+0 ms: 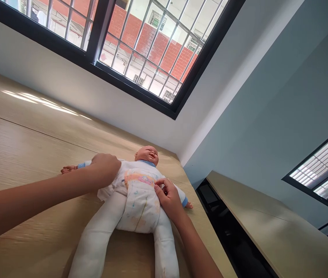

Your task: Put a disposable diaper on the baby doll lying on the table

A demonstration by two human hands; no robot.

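Left hand [106, 170]: left of the diaper, curled and palm down over the doll's white shirt; its fingertips are hidden, so whether it grips anything cannot be told.
Right hand [168, 197]: thumb and forefinger drawn close together at the diaper's edge; whether they pinch it is unclear.
Diaper [142, 202]: around the doll's hips, center bottom of the frame, orange band across the front.
Doll [164, 241]: on its back, head near the center, legs toward the bottom edge.
Shirt [147, 166]: white, blue collar and cuffs.
Surface [36, 154]: pale wood, under the doll.
Window [152, 42]: barred, top of the frame.
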